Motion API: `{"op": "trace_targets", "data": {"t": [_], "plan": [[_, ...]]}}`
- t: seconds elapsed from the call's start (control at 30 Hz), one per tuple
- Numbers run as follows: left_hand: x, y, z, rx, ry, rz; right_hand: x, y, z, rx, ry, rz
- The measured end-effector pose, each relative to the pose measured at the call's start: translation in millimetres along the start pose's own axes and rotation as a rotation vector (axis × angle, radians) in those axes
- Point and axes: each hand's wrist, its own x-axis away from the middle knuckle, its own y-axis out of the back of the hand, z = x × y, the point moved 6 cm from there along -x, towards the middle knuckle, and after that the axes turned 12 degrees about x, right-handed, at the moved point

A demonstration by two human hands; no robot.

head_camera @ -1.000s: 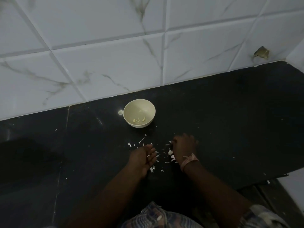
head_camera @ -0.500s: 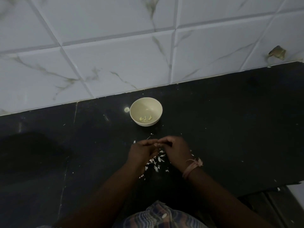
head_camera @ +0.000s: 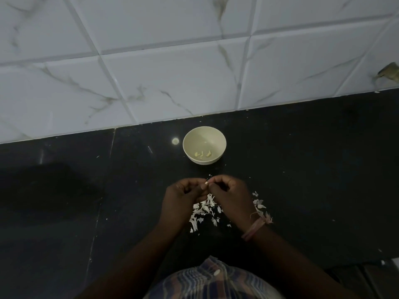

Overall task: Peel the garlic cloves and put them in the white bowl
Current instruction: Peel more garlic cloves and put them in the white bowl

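Looks like a home kitchen, seen in dim light. Shown by a black polished stone counter (head_camera: 302, 169) running along a wall (head_camera: 172, 72) of large white tiles with grey marble veins and pale grout lines. Also shown by food work done by hand on the counter: a small white bowl (head_camera: 190, 134) with a few peeled cloves (head_camera: 203, 154) inside, and a scatter of dry garlic skins (head_camera: 204, 209) lying near it on the stone. No machines or shop fittings of any trade, only plain household surfaces. At the right edge of the wall, a small brownish broken spot (head_camera: 388, 72), not clear enough to name.
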Motion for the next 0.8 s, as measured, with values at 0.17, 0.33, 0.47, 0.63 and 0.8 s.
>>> {"op": "trace_targets", "data": {"t": [0.17,0.33,0.47,0.63,0.8], "plan": [[-4,4,-16,-0.089,-0.072,0.042,-2,6,16,-0.027,0.051,-0.038],[-7,2,-19,-0.096,-0.087,0.118,-3,6,22,-0.022,0.058,-0.058],[-10,1,-22,-0.157,-0.130,0.164,-5,6,23,0.020,0.073,-0.043],[-9,-1,-25,-0.242,-0.195,0.253,-4,3,26,0.108,0.106,-0.012],[-8,-6,-31,-0.257,-0.248,0.295,-7,3,30,0.162,0.125,-0.037]]}}
